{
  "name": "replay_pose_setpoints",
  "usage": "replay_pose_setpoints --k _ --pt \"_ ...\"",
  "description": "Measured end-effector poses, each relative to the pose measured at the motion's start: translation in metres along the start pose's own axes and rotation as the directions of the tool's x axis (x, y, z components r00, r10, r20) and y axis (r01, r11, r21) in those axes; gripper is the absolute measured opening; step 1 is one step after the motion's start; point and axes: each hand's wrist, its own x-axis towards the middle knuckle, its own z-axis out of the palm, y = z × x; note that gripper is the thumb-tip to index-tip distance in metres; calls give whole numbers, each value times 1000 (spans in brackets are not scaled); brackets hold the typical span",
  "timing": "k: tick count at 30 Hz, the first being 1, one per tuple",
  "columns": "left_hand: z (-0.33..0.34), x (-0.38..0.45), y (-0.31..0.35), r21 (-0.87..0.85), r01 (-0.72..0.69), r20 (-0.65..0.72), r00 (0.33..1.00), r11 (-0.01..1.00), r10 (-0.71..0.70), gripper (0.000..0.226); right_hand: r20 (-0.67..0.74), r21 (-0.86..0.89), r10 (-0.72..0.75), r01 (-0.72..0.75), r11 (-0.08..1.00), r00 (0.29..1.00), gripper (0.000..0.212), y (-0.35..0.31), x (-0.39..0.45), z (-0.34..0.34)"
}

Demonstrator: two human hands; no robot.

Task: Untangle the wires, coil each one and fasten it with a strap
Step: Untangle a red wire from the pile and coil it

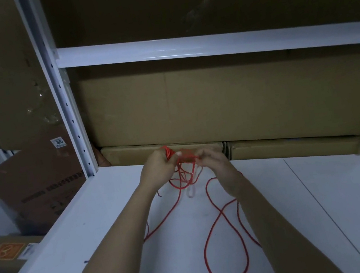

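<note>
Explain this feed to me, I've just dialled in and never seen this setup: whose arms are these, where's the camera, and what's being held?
No machine here: a person works with two bare hands, and the single camera sits on their head, looking forward and down. The left hand grips a small bundle of red wire loops. The right hand pinches a strand of the same wire beside it. The rest of the wire trails in loose loops across the white shelf toward the person. A small pale piece hangs among the strands; I cannot tell what it is. Behind stand cardboard boxes. No strap is clearly in sight.
</note>
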Motion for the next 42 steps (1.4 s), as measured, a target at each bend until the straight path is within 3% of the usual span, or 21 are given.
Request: replay_pose_setpoints --k 2,4,5,6,9,11,14,18,20,23,26,30,32,36,38,40,42 --pt "4 4 2 58 1 35 999 998 -3 37 19 -317 -58 61 946 998 28 -2 2 -11" --pt "9 7 4 92 -3 56 998 996 -2 37 17 -697 -223 171 697 975 43 -2 5 -16" --pt "11 8 6 93 -8 56 998 996 3 37 7 -790 -299 189 584 954 43 -2 7 -17" --pt "12 11 8 96 -17 51 999 995 12 37 -23 -814 -360 191 548 933 39 -1 9 -20" --pt "9 21 11 118 -24 -2 1000 993 24 35 -184 -615 -432 240 751 883 24 8 11 -29" --pt "7 27 12 150 -34 -20 999 988 37 38 -199 -602 -490 288 745 849 24 12 11 -32" --pt "8 33 13 220 -66 -26 997 973 74 42 -59 -577 -470 354 736 881 27 10 10 -32" --pt "0 40 17 258 -108 -106 985 960 139 40 140 -646 -342 347 680 929 6 4 9 -51" --pt "-9 43 20 282 -147 -158 968 948 196 38 159 -601 -215 268 753 963 7 -2 9 -57" --pt "-17 44 25 258 -198 -189 950 946 250 38 17 -574 -165 145 806 986 23 -8 20 -52" --pt "-33 43 27 181 -200 -252 937 963 242 38 -52 -549 -180 122 827 982 27 -15 32 -48" --pt "-68 42 32 192 -221 -274 923 956 269 40 -145 -287 -154 108 952 977 30 -39 46 -48" --pt "-82 41 42 205 -242 -332 895 948 300 39 -118 -353 -142 92 931 983 23 -54 54 -42" --pt "-104 38 63 222 -222 -412 861 949 298 41 -60 -617 -189 113 779 980 13 -86 68 -32" --pt "-117 34 69 235 -208 -440 848 950 295 40 -3 -748 -216 142 649 976 10 -102 70 -28" --pt "-130 31 76 237 -192 -480 829 952 287 38 47 -853 -216 152 499 975 22 -111 69 -27" --pt "-142 27 79 257 -169 -521 805 952 283 38 54 -890 -203 139 433 978 22 -113 64 -26"
